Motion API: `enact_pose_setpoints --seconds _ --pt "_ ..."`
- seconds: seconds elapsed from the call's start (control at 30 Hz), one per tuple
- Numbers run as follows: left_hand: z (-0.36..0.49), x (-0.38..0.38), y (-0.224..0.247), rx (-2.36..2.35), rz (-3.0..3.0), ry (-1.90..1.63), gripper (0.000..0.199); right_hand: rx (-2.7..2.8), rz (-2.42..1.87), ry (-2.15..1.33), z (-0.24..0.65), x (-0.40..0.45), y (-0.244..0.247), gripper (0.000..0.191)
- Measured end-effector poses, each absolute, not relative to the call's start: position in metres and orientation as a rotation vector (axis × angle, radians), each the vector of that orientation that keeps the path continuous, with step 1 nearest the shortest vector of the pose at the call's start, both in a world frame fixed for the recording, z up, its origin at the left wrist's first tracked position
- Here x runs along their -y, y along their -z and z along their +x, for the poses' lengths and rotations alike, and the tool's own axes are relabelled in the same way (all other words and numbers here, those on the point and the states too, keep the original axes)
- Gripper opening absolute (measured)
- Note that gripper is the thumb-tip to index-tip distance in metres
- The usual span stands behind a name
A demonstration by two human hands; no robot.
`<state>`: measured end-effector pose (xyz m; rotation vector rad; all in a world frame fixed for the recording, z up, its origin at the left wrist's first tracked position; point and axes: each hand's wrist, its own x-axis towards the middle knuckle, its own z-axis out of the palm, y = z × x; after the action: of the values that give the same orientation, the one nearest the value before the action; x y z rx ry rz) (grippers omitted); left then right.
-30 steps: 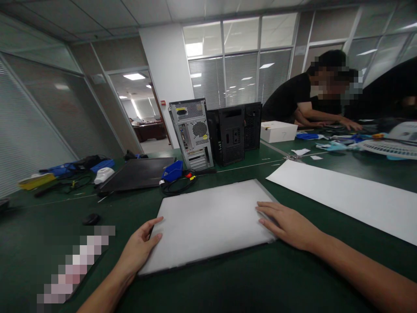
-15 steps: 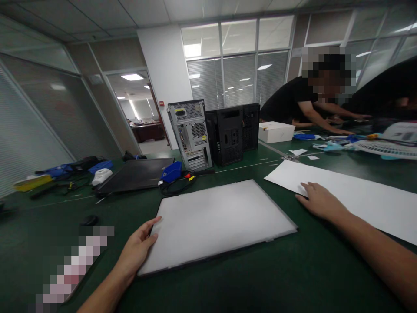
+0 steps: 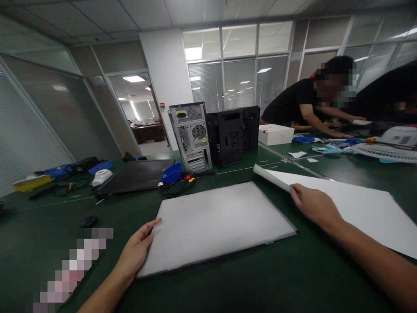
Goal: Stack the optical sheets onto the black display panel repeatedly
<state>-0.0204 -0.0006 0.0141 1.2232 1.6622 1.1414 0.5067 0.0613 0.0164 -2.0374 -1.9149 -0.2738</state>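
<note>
While left fingers (image 3: 153, 223) touch the panel (image 3: 215, 226), right fingers (image 3: 296, 190) pinch the white sheet (image 3: 352, 200).

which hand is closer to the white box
Right. The right hand pinches the edge of the sheet, with the white box beyond it; the left hand is farther off, at the left edge of the panel.

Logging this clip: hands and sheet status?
Left hand on edge of panel. Right hand gripping sheet, edge curled up. Blue object beyond panel, apart.
</note>
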Motion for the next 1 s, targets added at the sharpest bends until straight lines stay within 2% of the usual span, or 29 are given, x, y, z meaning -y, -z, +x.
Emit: enact_pose_setpoints --seconds 0.27,0.47,0.57,0.7,0.77,0.87,1.0 --pt "-0.020 0.000 -0.016 -1.707 1.239 -1.122 0.046 2.502 -1.300 -0.023 0.421 -0.020 -0.028 0.039" --pt "-0.017 -0.001 -0.017 -1.692 1.199 -1.118 0.049 2.521 -1.073 -0.331 0.439 -0.022 -0.032 0.036" --pt "-0.014 0.001 -0.019 -1.728 1.179 -1.099 0.050 2.411 -1.217 -0.355 0.463 -0.033 -0.029 0.041" --pt "-0.013 0.002 -0.020 -1.729 1.172 -1.080 0.050 2.101 -1.758 0.084 0.490 -0.053 -0.019 0.048" --pt "-0.015 0.002 -0.018 -1.702 1.176 -1.076 0.050 1.966 -1.967 0.205 0.501 -0.060 -0.011 0.057" --pt "-0.017 0.000 -0.016 -1.685 1.182 -1.073 0.050 1.880 -2.120 0.227 0.512 -0.065 0.004 0.074" --pt "-0.017 -0.001 -0.015 -1.682 1.169 -1.096 0.050 1.895 -2.161 0.213 0.511 -0.065 0.017 0.080"
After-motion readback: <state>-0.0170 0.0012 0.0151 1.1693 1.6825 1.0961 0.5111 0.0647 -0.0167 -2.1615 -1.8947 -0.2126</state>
